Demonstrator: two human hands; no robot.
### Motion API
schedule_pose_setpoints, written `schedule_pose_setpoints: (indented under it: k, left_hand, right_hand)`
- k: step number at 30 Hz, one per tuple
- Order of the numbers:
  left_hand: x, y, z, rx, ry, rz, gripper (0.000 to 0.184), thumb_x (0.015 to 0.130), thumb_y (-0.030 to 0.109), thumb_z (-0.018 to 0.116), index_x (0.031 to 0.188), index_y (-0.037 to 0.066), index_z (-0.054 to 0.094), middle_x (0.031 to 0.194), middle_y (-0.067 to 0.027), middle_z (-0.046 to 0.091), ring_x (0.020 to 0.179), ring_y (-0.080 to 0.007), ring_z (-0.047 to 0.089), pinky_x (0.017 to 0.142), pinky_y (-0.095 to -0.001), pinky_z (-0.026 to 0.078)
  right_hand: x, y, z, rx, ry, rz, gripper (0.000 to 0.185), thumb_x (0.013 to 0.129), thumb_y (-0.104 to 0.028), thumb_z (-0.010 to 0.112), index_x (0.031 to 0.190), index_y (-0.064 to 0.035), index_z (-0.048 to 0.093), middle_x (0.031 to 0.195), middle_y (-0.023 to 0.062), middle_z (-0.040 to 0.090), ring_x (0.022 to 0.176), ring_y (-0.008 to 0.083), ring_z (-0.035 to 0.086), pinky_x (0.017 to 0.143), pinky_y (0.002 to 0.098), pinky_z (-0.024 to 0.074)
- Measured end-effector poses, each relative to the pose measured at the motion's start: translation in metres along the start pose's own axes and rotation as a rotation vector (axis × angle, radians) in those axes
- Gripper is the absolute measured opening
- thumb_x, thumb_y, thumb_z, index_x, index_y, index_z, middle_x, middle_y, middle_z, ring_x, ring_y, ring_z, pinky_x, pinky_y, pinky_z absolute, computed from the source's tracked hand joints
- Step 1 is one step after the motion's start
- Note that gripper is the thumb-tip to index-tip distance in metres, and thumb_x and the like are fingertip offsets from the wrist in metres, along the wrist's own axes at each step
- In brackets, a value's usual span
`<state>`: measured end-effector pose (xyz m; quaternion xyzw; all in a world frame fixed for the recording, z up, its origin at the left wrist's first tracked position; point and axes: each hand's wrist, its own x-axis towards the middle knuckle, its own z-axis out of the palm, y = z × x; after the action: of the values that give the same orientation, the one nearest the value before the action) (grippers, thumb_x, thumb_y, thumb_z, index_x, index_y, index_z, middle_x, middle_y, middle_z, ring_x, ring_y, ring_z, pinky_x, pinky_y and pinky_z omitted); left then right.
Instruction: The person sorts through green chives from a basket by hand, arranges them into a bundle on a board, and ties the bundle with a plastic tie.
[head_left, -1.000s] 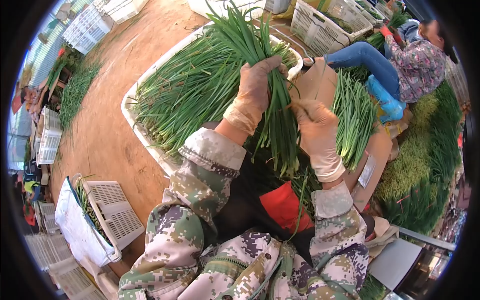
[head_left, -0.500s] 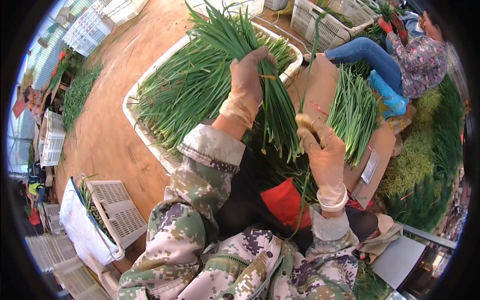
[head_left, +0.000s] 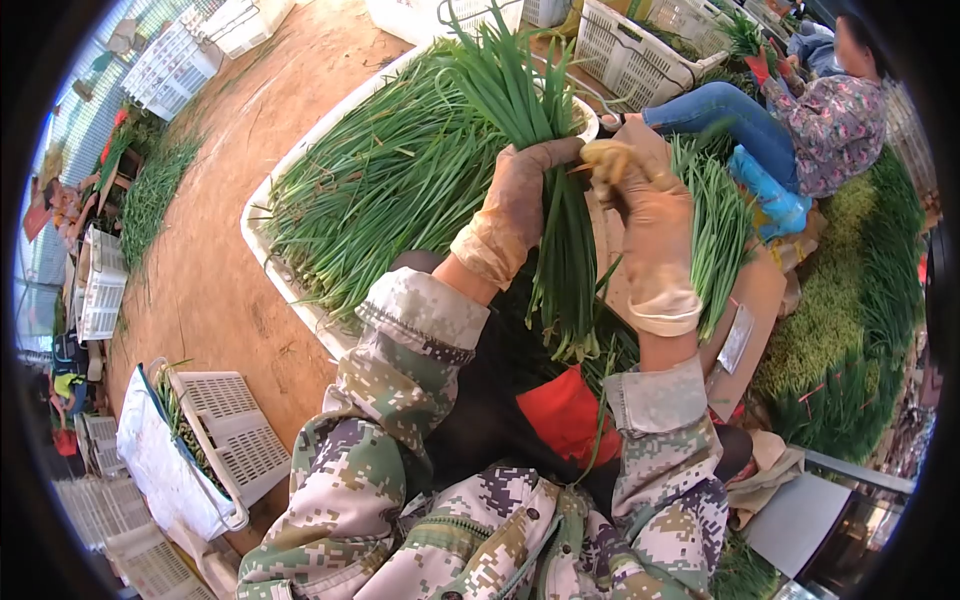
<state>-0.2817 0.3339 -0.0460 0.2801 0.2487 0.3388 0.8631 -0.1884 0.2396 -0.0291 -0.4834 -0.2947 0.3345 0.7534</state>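
My left hand (head_left: 520, 195), in a stained, thin glove, is closed around a bunch of green chives (head_left: 568, 270). The leaf tips fan out above the fist and the cut ends hang below it. My right hand (head_left: 655, 220), gloved too, is raised beside the bunch with its fingers curled together near my left thumb. A small orange strip (head_left: 580, 168) shows between the two hands; what the right fingers pinch is too blurred to name. Just left of my hands stands a white crate (head_left: 258, 225) heaped with loose chives (head_left: 375, 190).
A cardboard sheet (head_left: 755, 320) on my right bears a pile of chives (head_left: 705, 240). Red cloth (head_left: 570, 415) lies over my lap. A co-worker (head_left: 825, 130) in red gloves sits at the upper right. Another crate (head_left: 235, 430) stands at lower left.
My right hand has risen to the bunch, and the long leaf it held upright no longer shows there. The left hand has shifted slightly right and down with the chives, which hang straighter.
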Motion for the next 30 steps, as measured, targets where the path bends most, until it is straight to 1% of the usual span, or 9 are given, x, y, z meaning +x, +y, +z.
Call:
schedule_pose_setpoints:
  k: [6,9,12,14,15,17,20,24,30]
  left_hand:
    - [0.009,0.010,-0.015,0.124,-0.122,-0.084,0.018,0.090,0.018,0.059,0.081,0.003,0.065,0.074,-0.0059,0.064,0.062,-0.0157,0.060,0.060,-0.0280,0.050]
    - [0.015,0.018,-0.024,0.163,-0.065,0.020,0.019,0.088,0.018,0.060,0.076,0.005,0.065,0.068,-0.0050,0.060,0.059,-0.0159,0.057,0.057,-0.0280,0.048]
    - [0.017,0.023,-0.025,0.119,0.059,0.090,0.019,0.088,0.018,0.061,0.075,0.004,0.065,0.069,-0.0057,0.061,0.059,-0.0159,0.057,0.055,-0.0294,0.048]
    - [0.024,0.017,-0.027,0.067,0.050,0.121,0.015,0.087,0.016,0.063,0.079,0.003,0.064,0.070,-0.0064,0.062,0.060,-0.0170,0.058,0.053,-0.0310,0.048]
    - [0.024,0.015,-0.022,0.057,0.101,0.184,0.013,0.088,0.014,0.063,0.081,0.003,0.064,0.071,-0.0068,0.062,0.060,-0.0179,0.058,0.053,-0.0315,0.048]
    - [0.024,0.015,-0.019,0.053,0.149,0.254,0.011,0.088,0.013,0.064,0.083,0.002,0.064,0.072,-0.0072,0.063,0.061,-0.0187,0.059,0.053,-0.0321,0.049]
    - [0.025,0.001,-0.020,0.032,0.172,0.303,0.010,0.088,0.011,0.064,0.087,0.002,0.063,0.074,-0.0080,0.064,0.062,-0.0196,0.059,0.055,-0.0325,0.050]
    - [0.027,0.002,-0.026,0.019,0.140,0.232,0.010,0.089,0.013,0.064,0.087,0.003,0.062,0.077,-0.0078,0.064,0.066,-0.0197,0.060,0.060,-0.0324,0.050]
    - [0.040,0.032,-0.044,-0.299,-0.012,0.256,0.010,0.093,0.013,0.058,0.088,0.005,0.057,0.075,-0.0043,0.060,0.066,-0.0155,0.057,0.060,-0.0290,0.049]
  right_hand:
    - [0.004,-0.038,-0.029,0.273,-0.032,-0.034,0.029,0.094,-0.020,0.065,0.108,0.0047,0.066,0.080,0.0031,0.062,0.065,0.0121,0.053,0.057,0.0228,0.0414]
    - [-0.037,-0.063,-0.044,-0.098,-0.280,-0.126,0.027,0.096,-0.023,0.062,0.102,0.0023,0.067,0.074,0.0042,0.063,0.064,0.0126,0.056,0.057,0.0259,0.0441]
    - [-0.081,-0.066,-0.028,-0.573,-0.543,0.479,0.025,0.090,-0.025,0.068,0.097,-0.0012,0.066,0.075,0.0073,0.069,0.068,0.0193,0.066,0.060,0.0318,0.0508]
    - [-0.102,-0.017,-0.029,-1.330,-0.649,-0.003,0.030,0.085,-0.031,0.071,0.096,-0.0041,0.066,0.077,0.0101,0.069,0.069,0.0279,0.068,0.061,0.0386,0.0515]
    - [-0.105,0.000,-0.024,-1.325,-0.639,-0.001,0.030,0.085,-0.031,0.071,0.096,-0.0041,0.066,0.077,0.0101,0.069,0.069,0.0279,0.068,0.061,0.0386,0.0515]
    - [-0.104,0.027,-0.007,-1.293,-0.149,-0.257,0.034,0.083,-0.037,0.072,0.090,-0.0039,0.068,0.073,0.0173,0.066,0.067,0.0366,0.065,0.061,0.0438,0.0511]
    - [-0.085,0.043,0.016,-1.473,-0.064,-0.258,0.029,0.084,-0.034,0.070,0.088,-0.0053,0.068,0.073,0.0180,0.065,0.068,0.0378,0.065,0.060,0.0468,0.0497]
    - [-0.064,0.077,0.007,-1.435,-0.068,-0.353,0.019,0.085,-0.025,0.066,0.075,-0.0085,0.062,0.072,0.0143,0.064,0.064,0.0362,0.063,0.060,0.0469,0.0487]
    - [-0.118,0.074,-0.045,-1.620,-0.297,0.004,0.027,0.085,-0.030,0.063,0.069,-0.0082,0.066,0.068,0.0145,0.066,0.066,0.0351,0.067,0.062,0.0454,0.0531]
